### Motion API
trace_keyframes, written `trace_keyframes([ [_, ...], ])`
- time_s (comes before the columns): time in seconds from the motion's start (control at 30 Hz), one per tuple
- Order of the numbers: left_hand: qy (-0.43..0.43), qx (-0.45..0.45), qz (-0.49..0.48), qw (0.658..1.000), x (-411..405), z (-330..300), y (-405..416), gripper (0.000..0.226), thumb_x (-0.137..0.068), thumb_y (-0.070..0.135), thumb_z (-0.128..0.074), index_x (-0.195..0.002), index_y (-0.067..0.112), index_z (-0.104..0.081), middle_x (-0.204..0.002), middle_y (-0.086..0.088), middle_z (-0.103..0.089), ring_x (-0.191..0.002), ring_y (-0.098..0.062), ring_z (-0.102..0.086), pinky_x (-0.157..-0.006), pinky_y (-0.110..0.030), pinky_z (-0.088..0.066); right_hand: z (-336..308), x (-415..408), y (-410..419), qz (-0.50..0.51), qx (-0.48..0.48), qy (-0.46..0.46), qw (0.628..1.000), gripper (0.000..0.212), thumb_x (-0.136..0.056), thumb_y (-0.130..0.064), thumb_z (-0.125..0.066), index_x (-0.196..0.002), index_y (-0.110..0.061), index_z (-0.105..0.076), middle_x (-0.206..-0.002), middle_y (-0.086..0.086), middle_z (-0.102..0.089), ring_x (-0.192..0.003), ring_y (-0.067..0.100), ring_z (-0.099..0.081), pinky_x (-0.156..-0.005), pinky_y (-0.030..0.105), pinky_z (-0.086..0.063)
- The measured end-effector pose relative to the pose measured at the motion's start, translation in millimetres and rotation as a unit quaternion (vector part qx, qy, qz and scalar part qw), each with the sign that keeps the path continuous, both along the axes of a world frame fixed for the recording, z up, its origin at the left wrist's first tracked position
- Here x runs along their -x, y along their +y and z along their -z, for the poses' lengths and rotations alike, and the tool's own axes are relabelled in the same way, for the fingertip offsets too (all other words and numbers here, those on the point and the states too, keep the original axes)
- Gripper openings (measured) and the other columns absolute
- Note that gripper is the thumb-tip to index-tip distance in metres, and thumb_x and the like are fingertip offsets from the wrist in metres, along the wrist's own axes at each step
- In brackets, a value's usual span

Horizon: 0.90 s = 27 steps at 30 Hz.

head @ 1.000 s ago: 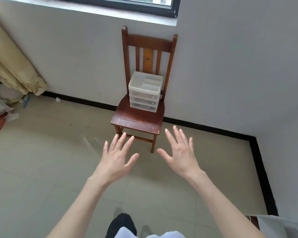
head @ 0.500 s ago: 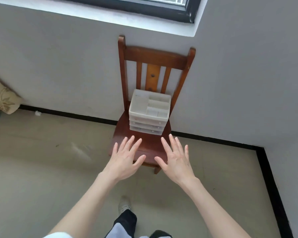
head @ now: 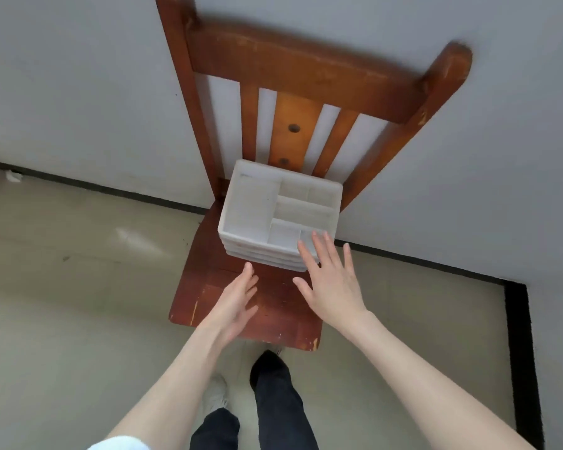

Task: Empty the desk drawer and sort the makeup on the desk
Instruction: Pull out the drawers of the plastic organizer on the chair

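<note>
Nearest, at the bottom of the view, stand dark trouser legs and a pale shoe on the tiled floor, with both bare forearms stretching forward above them. Just beyond, the left hand reaches over the front of the wooden chair, turned edge-on with its fingers straight and loosely together, holding nothing. The right hand is spread, palm down, fingers fanned; its fingertips overlap the near right corner of the white drawer organizer, though whether they touch it I cannot tell. That organizer sits at the back of the seat, against the chair's slats — a compartmented top tray over a stack of shallow drawers, all of them pushed in. The tray compartments look bare, and no makeup shows anywhere. Farther back is the grey wall with its black skirting.

As for progress, the task looks barely begun: no drawer is pulled out, nothing has been lifted out, and no desk is in view, so fetching the unit, emptying it and sorting all seem to lie ahead.

Compared with half a second ago, the chair and organizer fill far more of the view — the person has stepped close — the window has dropped out of the top, and the left hand has turned from flat and spread to edge-on.
</note>
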<state>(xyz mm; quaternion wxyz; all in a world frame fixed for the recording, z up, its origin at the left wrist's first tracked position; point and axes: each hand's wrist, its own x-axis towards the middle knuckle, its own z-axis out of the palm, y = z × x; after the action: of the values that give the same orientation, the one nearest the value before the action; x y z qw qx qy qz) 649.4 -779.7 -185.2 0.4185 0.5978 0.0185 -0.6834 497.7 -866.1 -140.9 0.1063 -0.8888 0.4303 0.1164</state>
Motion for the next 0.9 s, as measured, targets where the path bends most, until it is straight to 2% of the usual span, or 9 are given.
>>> trace_keyframes([
  [0.1, 0.098, -0.020, -0.158, 0.982, 9, 43, -35, 0.073, -0.088, 0.058, -0.038, -0.145, 0.015, -0.023, -0.152, -0.006, -0.026, -0.140, -0.021, -0.023, -0.110, -0.048, -0.023, 42, -1, -40, -0.035, 0.022, 0.017, 0.999, 0.066, -0.087, -0.044, -0.057, -0.143, -0.016, -0.037, -0.149, 0.015, -0.035, -0.139, 0.033, -0.030, -0.110, 0.053, -0.014],
  [0.23, 0.164, -0.006, -0.290, 0.943, 11, 76, -69, 0.079, -0.085, 0.065, -0.036, -0.145, 0.015, -0.023, -0.151, -0.006, -0.025, -0.141, -0.021, -0.021, -0.113, -0.051, -0.017, 75, 2, -68, -0.052, 0.025, 0.024, 0.998, 0.061, -0.091, -0.047, -0.031, -0.144, -0.018, -0.034, -0.149, 0.016, -0.035, -0.138, 0.032, -0.032, -0.109, 0.050, -0.015],
  [0.33, 0.206, 0.013, -0.351, 0.913, 19, 89, -74, 0.086, -0.079, 0.070, -0.042, -0.143, 0.015, -0.026, -0.145, -0.008, -0.034, -0.137, -0.022, -0.028, -0.113, -0.053, -0.017, 85, 6, -69, -0.061, 0.017, 0.007, 0.998, 0.059, -0.093, -0.044, -0.027, -0.145, -0.016, -0.031, -0.149, 0.017, -0.033, -0.139, 0.032, -0.030, -0.108, 0.048, -0.017],
  [0.5, 0.243, 0.063, -0.391, 0.886, 27, 98, -74, 0.083, -0.074, 0.067, -0.055, -0.135, 0.014, -0.038, -0.137, -0.013, -0.044, -0.128, -0.028, -0.041, -0.109, -0.054, -0.026, 90, 7, -69, -0.073, 0.049, -0.002, 0.996, 0.057, -0.093, -0.042, -0.030, -0.143, -0.014, -0.034, -0.146, 0.017, -0.038, -0.136, 0.032, -0.035, -0.107, 0.052, -0.019],
  [0.6, 0.247, 0.072, -0.400, 0.879, 28, 102, -74, 0.087, -0.068, 0.065, -0.060, -0.135, 0.014, -0.038, -0.136, -0.014, -0.045, -0.126, -0.029, -0.042, -0.107, -0.055, -0.028, 92, 8, -69, -0.077, 0.055, -0.001, 0.996, 0.057, -0.093, -0.042, -0.029, -0.143, -0.014, -0.034, -0.146, 0.018, -0.038, -0.136, 0.033, -0.035, -0.107, 0.054, -0.018],
  [0.7, 0.238, 0.058, -0.401, 0.883, 28, 112, -70, 0.082, -0.073, 0.064, -0.059, -0.135, 0.015, -0.037, -0.136, -0.012, -0.044, -0.128, -0.027, -0.040, -0.110, -0.054, -0.024, 93, 7, -69, -0.075, 0.058, -0.004, 0.996, 0.057, -0.094, -0.041, -0.028, -0.143, -0.014, -0.032, -0.147, 0.018, -0.037, -0.137, 0.034, -0.034, -0.107, 0.053, -0.017],
  [0.8, 0.237, 0.023, -0.417, 0.877, 29, 120, -61, 0.071, -0.082, 0.061, -0.053, -0.132, 0.013, -0.040, -0.134, -0.013, -0.047, -0.127, -0.028, -0.041, -0.110, -0.053, -0.026, 96, 8, -69, -0.075, 0.060, 0.003, 0.995, 0.058, -0.094, -0.042, -0.028, -0.145, -0.015, -0.028, -0.149, 0.018, -0.034, -0.138, 0.033, -0.031, -0.108, 0.052, -0.015],
  [0.9, 0.219, -0.014, -0.394, 0.893, 31, 122, -44, 0.071, -0.086, 0.057, -0.050, -0.139, 0.013, -0.035, -0.140, -0.013, -0.043, -0.130, -0.028, -0.040, -0.109, -0.051, -0.029, 97, 9, -69, -0.078, 0.057, 0.017, 0.995, 0.058, -0.095, -0.042, -0.030, -0.147, -0.015, -0.025, -0.151, 0.018, -0.030, -0.139, 0.033, -0.029, -0.109, 0.054, -0.014],
])
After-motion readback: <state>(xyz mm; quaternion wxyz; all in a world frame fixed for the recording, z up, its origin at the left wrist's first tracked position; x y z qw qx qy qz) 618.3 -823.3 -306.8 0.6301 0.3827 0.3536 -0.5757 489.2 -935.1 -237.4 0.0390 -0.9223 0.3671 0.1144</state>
